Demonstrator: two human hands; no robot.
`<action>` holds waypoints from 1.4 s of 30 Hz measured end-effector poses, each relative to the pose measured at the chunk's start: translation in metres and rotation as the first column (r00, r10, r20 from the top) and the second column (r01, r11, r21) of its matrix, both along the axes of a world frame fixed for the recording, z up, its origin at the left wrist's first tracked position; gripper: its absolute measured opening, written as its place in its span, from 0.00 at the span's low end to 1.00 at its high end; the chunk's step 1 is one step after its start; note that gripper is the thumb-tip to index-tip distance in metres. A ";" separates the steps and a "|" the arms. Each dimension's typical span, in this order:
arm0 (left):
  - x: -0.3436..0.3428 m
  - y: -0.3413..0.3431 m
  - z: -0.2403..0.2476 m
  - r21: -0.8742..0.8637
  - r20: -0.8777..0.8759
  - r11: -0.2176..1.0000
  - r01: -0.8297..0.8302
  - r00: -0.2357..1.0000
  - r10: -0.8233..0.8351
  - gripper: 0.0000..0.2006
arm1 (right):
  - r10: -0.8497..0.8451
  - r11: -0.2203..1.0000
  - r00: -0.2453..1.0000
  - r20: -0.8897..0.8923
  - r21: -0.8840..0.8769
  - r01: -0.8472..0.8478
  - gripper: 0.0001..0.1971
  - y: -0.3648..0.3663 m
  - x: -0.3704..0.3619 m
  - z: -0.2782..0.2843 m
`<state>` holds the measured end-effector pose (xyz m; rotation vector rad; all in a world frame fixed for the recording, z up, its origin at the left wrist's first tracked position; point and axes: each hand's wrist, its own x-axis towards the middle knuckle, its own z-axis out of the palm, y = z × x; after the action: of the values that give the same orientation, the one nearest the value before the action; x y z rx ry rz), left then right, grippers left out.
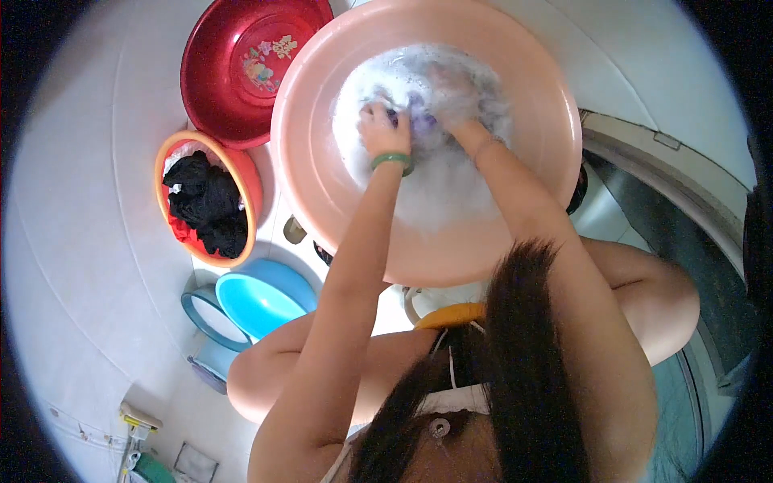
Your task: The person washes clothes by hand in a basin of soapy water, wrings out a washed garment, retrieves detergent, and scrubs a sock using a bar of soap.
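Note:
Both of my hands are down in a large pale-pink basin (pixel 310 145) that holds foamy, soapy water (pixel 439 189). A purple wet cloth (pixel 422 111) lies in the suds between them. My left hand (pixel 385 130), with a green bangle (pixel 392 160) at the wrist, has its fingers curled at the cloth's left side and appears to grip it. On the cloth's right side, my right hand (pixel 457 95) is smeared by motion and partly lost in foam, so its fingers cannot be made out. Greyish fabric (pixel 491 105) shows in the water beside it.
A shiny red basin (pixel 217 72) leans at the upper left. Below it, an orange-rimmed tub (pixel 251 197) holds black clothes (pixel 205 197) and some red and white fabric. Nearer me are a blue basin (pixel 262 298) and a round teal-rimmed item (pixel 213 318). A door track (pixel 644 153) runs along the right.

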<state>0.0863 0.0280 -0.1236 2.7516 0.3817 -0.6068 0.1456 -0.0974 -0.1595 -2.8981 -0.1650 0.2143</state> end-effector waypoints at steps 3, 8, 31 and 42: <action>0.002 0.013 -0.005 -0.788 -0.566 -0.268 -0.554 0.479 0.672 0.31 | -0.252 0.904 0.887 -0.386 0.233 0.358 0.22 0.043 0.008 0.056; -0.007 0.027 -0.001 -0.584 -0.700 -0.691 -0.427 0.696 0.161 0.22 | -0.061 0.881 0.997 -0.044 0.468 0.075 0.14 0.076 -0.059 0.122; -0.050 0.013 -0.002 0.328 0.357 0.944 0.037 0.920 -0.160 0.30 | -0.221 0.975 0.965 -0.139 -0.056 0.215 0.33 0.043 -0.078 0.040; -0.008 0.038 -0.003 -0.257 0.199 0.965 -0.049 0.975 0.102 0.24 | 0.223 0.970 0.962 -0.160 -0.061 -0.235 0.19 0.027 0.009 0.018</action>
<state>0.0781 0.0656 -0.1265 2.5132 0.3341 -0.3140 0.1546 -0.0702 -0.1418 -2.9210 -0.4763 0.4911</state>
